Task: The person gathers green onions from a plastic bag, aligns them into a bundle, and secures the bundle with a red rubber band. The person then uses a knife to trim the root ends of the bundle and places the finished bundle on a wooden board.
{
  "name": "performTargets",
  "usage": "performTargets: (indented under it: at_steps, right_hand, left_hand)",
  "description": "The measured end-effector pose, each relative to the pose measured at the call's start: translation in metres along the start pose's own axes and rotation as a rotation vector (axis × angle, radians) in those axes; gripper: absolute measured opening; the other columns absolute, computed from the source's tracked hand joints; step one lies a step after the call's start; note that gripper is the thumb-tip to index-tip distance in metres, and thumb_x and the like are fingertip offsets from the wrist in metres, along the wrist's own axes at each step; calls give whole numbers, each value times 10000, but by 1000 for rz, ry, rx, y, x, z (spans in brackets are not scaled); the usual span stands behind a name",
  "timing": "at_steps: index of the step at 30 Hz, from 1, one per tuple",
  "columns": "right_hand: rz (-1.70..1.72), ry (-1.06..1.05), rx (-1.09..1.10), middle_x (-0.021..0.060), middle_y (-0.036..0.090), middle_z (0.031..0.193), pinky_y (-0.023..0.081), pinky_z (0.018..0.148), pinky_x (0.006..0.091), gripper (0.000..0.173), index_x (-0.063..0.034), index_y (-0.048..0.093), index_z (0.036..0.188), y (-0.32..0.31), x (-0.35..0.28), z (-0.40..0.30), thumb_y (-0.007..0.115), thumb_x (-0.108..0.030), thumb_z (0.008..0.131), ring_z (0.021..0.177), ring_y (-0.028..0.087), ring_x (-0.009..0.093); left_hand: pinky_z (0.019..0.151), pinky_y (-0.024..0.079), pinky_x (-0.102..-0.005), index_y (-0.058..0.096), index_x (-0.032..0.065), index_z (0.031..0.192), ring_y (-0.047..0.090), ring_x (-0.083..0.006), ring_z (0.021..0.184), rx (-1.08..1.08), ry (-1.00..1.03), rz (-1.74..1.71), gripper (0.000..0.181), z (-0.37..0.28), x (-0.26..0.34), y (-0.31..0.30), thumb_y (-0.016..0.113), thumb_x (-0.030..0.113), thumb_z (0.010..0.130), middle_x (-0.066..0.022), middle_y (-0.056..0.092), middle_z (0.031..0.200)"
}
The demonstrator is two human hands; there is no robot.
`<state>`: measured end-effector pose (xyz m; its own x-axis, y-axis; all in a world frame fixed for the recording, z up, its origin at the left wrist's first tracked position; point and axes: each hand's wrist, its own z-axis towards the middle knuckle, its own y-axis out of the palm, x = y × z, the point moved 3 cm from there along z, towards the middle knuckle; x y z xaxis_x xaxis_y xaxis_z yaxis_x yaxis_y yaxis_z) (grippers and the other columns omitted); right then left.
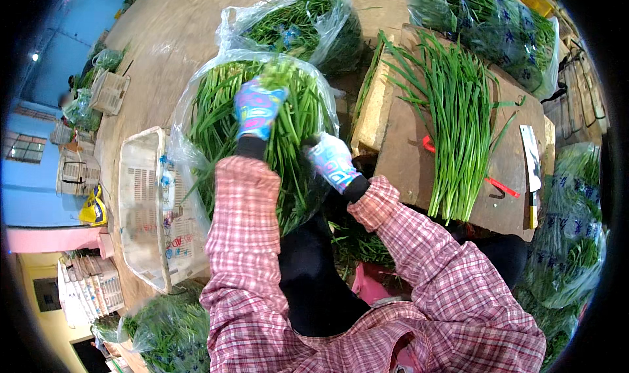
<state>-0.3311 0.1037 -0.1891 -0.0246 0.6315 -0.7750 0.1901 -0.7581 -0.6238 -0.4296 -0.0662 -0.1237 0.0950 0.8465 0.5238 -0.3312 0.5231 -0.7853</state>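
Note:
A clear plastic bag stuffed with garlic chives stands before me. My left hand, in a patterned blue glove, is over the bag with its fingers closed around some pale chive stems; motion blurs them. At the bag's right side is my right hand, gloved alike, its fingertips by the chives; whether it grips anything is unclear. To the right, a loose bundle of chives lies on a brown board over a red strap. A knife rests beside it.
Another open bag of greens stands just beyond. Filled bags lie at the far right and right edge. A white plastic crate stands at left, with a bag of greens nearer me. A wooden block edges the board.

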Motion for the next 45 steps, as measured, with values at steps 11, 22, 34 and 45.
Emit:
performTargets:
  at_steps: [11, 22, 34, 45]
  right_hand:
    - [961, 85, -143, 67, 661, 870, 465, 659, 268, 498, -30, 552, 1270, -31, -24, 65, 648, -173, 803, 726, 564, 109]
    - [698, -224, 26, 79, 684, 846, 470, 643, 275, 379, -68, 645, 1153, -36, -44, 42, 536, -61, 790, 701, 598, 136]
    - [311, -767, 181, 147, 573, 1235, 474, 898, 409, 562, -146, 535, 1285, -32, -95, 45, 523, 22, 748, 1070, 572, 355]
    - [-162, -828, 23, 140, 536, 1294, 492, 848, 412, 449, -120, 572, 1234, 6, -61, 98, 589, -105, 786, 978, 605, 343]
  left_hand:
    - [673, 477, -270, 528, -142, 1151, 574, -138, 658, 3, -191, -93, 741, -13, 18, -49, 849, 316, 665, -78, 639, 733]
    - [725, 505, -270, 642, -24, 1059, 623, -104, 736, -95, -123, -528, 433, -29, 25, -55, 819, 129, 696, -71, 700, 908]
    - [760, 496, -259, 643, 8, 1075, 621, -96, 798, -31, -80, -624, 372, -58, 15, -86, 777, 74, 734, -26, 687, 945]
    - [787, 497, -309, 593, 20, 1094, 596, -128, 847, 255, -181, -744, 398, -108, 25, -180, 753, 136, 749, -47, 638, 995]
